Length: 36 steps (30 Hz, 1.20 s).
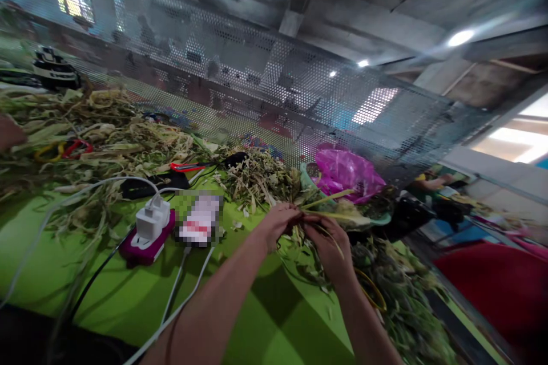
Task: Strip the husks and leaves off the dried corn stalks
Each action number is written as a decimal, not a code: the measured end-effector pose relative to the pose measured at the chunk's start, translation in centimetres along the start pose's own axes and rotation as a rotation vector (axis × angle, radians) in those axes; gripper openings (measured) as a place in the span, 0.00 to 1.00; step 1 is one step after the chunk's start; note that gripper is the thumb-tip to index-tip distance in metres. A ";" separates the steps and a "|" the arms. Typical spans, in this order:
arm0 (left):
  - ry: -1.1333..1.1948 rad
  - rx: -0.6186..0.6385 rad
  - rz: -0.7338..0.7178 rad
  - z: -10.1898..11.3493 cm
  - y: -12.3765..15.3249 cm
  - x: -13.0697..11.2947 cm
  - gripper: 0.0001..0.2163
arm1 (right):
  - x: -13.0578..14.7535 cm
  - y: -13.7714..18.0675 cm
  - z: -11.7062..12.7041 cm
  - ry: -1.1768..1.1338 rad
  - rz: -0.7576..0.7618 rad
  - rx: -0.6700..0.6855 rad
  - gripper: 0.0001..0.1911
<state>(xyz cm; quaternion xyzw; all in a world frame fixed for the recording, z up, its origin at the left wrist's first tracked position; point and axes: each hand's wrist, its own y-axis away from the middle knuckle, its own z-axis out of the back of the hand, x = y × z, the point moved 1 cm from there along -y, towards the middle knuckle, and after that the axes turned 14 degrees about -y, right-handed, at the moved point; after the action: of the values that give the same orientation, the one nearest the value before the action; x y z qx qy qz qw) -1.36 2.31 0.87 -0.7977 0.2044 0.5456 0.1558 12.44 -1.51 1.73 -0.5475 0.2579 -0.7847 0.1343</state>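
My left hand point(279, 224) and my right hand point(329, 244) meet above the green table point(274, 302). Between their fingertips they pinch long yellow-green plant strips point(329, 198), whose ends stick out to the right. A thinner strand curves over the back of my right hand. Both hands are closed, and the exact spot they grip is partly hidden by the fingers. Loose leaf scraps point(303, 251) lie below the hands. Behind them stands a pale green basin point(379, 219) with plant matter and a purple plastic bag point(349, 174).
Left of my arm lie a phone point(201, 219) and a purple power strip point(149, 239) with a white adapter and cables. Heaped dried plants point(103, 137) hold red-handled scissors point(79, 148). Perforated metal mesh point(240, 68) rises behind. A greenery pile point(402, 279) sits right.
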 end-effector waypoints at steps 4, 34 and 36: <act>-0.104 -0.008 -0.037 0.0 -0.3 0.3 0.10 | -0.2 0.0 0.2 0.030 0.015 0.007 0.07; -1.053 0.073 -0.312 0.4 -0.8 1.5 0.10 | -0.2 -0.4 0.8 -0.094 -0.166 -0.121 0.15; -0.994 0.094 -0.301 0.5 -1.1 1.8 0.10 | -0.4 -0.4 0.8 -0.109 -0.191 -0.106 0.16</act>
<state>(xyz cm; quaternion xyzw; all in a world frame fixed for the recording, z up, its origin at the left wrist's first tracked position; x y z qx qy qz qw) -0.61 3.25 -0.92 -0.4553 0.0128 0.8201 0.3463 13.37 -1.15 1.82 -0.6178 0.2380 -0.7482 0.0435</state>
